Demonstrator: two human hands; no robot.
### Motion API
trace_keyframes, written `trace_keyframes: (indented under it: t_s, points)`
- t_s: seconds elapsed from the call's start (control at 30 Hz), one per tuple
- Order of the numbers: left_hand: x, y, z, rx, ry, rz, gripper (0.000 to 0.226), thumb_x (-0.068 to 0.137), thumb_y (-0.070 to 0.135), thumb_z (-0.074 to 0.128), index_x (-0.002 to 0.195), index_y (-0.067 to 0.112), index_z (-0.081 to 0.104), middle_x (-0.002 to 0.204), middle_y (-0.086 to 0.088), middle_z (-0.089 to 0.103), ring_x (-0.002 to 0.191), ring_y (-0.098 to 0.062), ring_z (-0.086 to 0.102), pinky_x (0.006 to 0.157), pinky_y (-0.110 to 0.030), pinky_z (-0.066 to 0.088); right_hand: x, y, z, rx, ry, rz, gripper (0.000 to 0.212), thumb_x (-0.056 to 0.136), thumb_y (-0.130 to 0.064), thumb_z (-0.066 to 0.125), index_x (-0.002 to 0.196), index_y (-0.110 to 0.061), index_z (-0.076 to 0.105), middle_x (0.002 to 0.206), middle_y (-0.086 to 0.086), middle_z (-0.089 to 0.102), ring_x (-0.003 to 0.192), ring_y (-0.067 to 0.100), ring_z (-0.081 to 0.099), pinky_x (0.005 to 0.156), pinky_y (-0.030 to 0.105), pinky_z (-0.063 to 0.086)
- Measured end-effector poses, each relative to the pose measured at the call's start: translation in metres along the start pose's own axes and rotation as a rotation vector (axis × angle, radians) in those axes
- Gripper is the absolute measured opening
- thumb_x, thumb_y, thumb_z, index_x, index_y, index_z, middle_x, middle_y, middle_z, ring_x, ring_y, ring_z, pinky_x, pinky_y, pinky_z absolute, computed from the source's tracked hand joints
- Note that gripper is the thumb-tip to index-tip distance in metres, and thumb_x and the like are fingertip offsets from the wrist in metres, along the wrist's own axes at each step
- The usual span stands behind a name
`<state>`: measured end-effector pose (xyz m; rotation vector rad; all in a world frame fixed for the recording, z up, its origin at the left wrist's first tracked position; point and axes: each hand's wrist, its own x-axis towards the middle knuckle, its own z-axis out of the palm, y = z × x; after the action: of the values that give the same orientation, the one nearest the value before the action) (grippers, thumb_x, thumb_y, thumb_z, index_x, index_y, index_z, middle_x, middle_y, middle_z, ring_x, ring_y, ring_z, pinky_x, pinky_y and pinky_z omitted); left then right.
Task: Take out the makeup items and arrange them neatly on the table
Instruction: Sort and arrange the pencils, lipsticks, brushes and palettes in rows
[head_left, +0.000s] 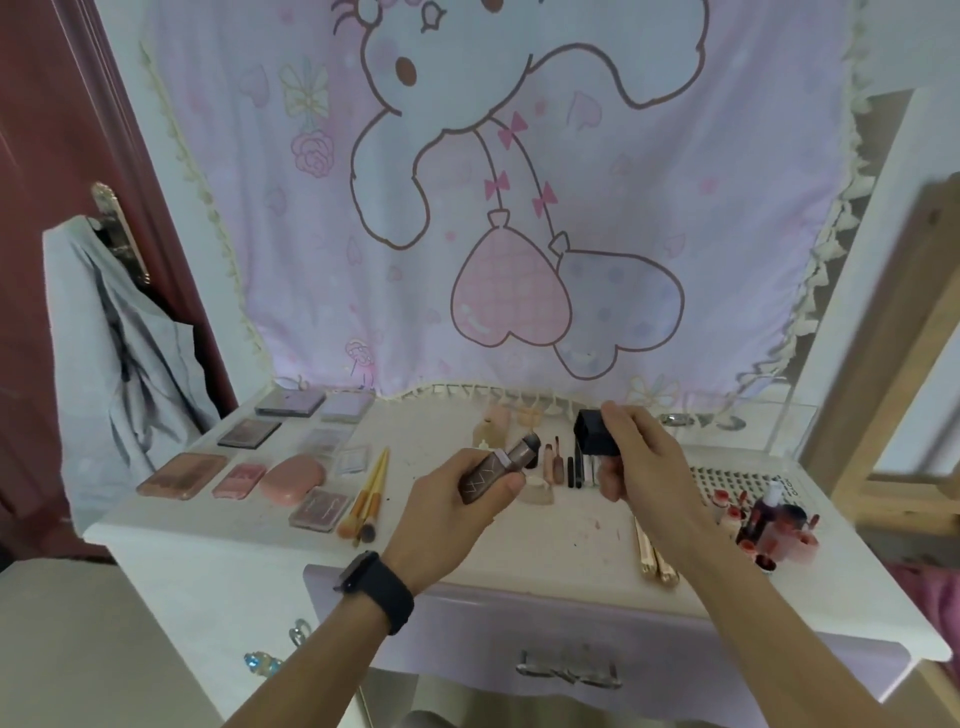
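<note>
Well, my left hand (457, 499) had its grip clamped round a brown cylindrical tube (498, 467). The tube's darker capped end tilted up and away from me, above the middle of the white tabletop (519, 535). My right hand (639, 457) was raised just beside it, and its grip was closed from above on a black box-shaped case (597, 431). That case was off the surface, over a row of slim pink and black tubes (563, 465) lying side by side. The two things I held were near each other but apart.

On the left of the tabletop lay flat palettes in rows. Two lilac palettes (317, 404) sat at the back and a dark mauve palette (249, 434) in front of them. Nearer me were a long brownish-pink palette (182, 475), a small pink palette (239, 479) and an oval pink compact (292, 478). A square blush palette (319, 509) lay closest to the edge, and yellow-handled brushes (369, 493) lay just beside it.

Two gold tubes (657, 558) lay near the front edge under my right forearm. At the far right stood a huddle of red and pink lip products (774, 530), next to a white studded panel (727, 480). A black wristwatch (376, 590) was on my left wrist, and a pink cartoon cloth (519, 208) hung behind the tabletop.
</note>
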<state>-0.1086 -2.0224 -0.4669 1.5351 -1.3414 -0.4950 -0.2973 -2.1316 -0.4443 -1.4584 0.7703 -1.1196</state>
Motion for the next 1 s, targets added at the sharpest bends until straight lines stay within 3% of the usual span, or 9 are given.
trace_keyframes:
  t_s: [0.13, 0.27, 0.4, 0.57, 0.67, 0.83, 1.0]
  points:
    - [0.000, 0.000, -0.005, -0.236, 0.056, -0.069, 0.037, 0.076, 0.058, 0.069, 0.102, 0.032, 0.067, 0.084, -0.001, 0.072, 0.070, -0.014, 0.064, 0.063, -0.024, 0.050, -0.006, 0.011, 0.001, 0.250, -0.058, 0.165, 0.042, 0.080, -0.050, 0.071, 0.103, -0.015, 0.065, 0.070, 0.009, 0.066, 0.052, 0.018, 0.052, 0.049, 0.028, 0.044]
    - [-0.004, -0.014, -0.007, -0.367, 0.188, -0.141, 0.034, 0.076, 0.037, 0.081, 0.106, 0.024, 0.070, 0.093, 0.003, 0.075, 0.090, -0.012, 0.070, 0.071, -0.014, 0.052, -0.016, 0.033, 0.002, 0.232, -0.082, 0.242, 0.049, 0.075, -0.039, 0.075, 0.116, -0.015, 0.062, 0.088, 0.007, 0.077, 0.062, 0.019, 0.066, 0.052, 0.026, 0.052]
    - [-0.010, -0.028, 0.001, -0.370, 0.310, -0.183, 0.034, 0.076, 0.018, 0.086, 0.104, 0.018, 0.067, 0.089, 0.010, 0.076, 0.083, -0.001, 0.069, 0.064, -0.009, 0.050, -0.027, 0.056, 0.006, 0.063, -0.117, 0.288, 0.031, 0.092, -0.028, 0.071, 0.118, -0.016, 0.062, 0.097, 0.007, 0.078, 0.073, 0.022, 0.073, 0.059, 0.028, 0.056]
    - [-0.013, -0.040, 0.017, -0.315, 0.458, -0.202, 0.036, 0.072, 0.020, 0.089, 0.099, 0.023, 0.064, 0.083, 0.014, 0.073, 0.079, 0.007, 0.065, 0.055, -0.005, 0.046, -0.034, 0.077, 0.016, -0.187, -0.096, 0.267, 0.023, 0.088, -0.034, 0.077, 0.106, -0.028, 0.063, 0.096, -0.011, 0.077, 0.078, 0.013, 0.074, 0.066, 0.031, 0.056]
    - [-0.010, -0.043, 0.025, -0.262, 0.487, -0.217, 0.042, 0.070, 0.026, 0.090, 0.099, 0.027, 0.059, 0.092, 0.011, 0.071, 0.083, 0.009, 0.063, 0.055, -0.006, 0.047, -0.037, 0.084, 0.017, -0.368, -0.053, 0.188, 0.020, 0.083, -0.047, 0.078, 0.098, -0.045, 0.065, 0.094, -0.029, 0.069, 0.075, 0.003, 0.066, 0.067, 0.023, 0.046]
    - [-0.002, -0.047, 0.036, -0.116, 0.456, -0.245, 0.047, 0.068, 0.036, 0.089, 0.098, 0.034, 0.053, 0.093, 0.014, 0.068, 0.084, 0.014, 0.059, 0.062, -0.005, 0.045, -0.034, 0.089, 0.021, -0.500, -0.062, 0.094, 0.022, 0.086, -0.041, 0.077, 0.098, -0.046, 0.059, 0.095, -0.043, 0.060, 0.075, -0.005, 0.060, 0.061, 0.013, 0.040]
    - [-0.002, -0.053, 0.041, -0.035, 0.429, -0.239, 0.049, 0.067, 0.038, 0.089, 0.095, 0.037, 0.049, 0.093, 0.020, 0.064, 0.086, 0.017, 0.056, 0.061, -0.006, 0.044, -0.029, 0.095, 0.021, -0.627, -0.121, 0.080, 0.021, 0.088, -0.045, 0.072, 0.103, -0.043, 0.056, 0.097, -0.029, 0.066, 0.074, -0.005, 0.061, 0.062, 0.019, 0.043]
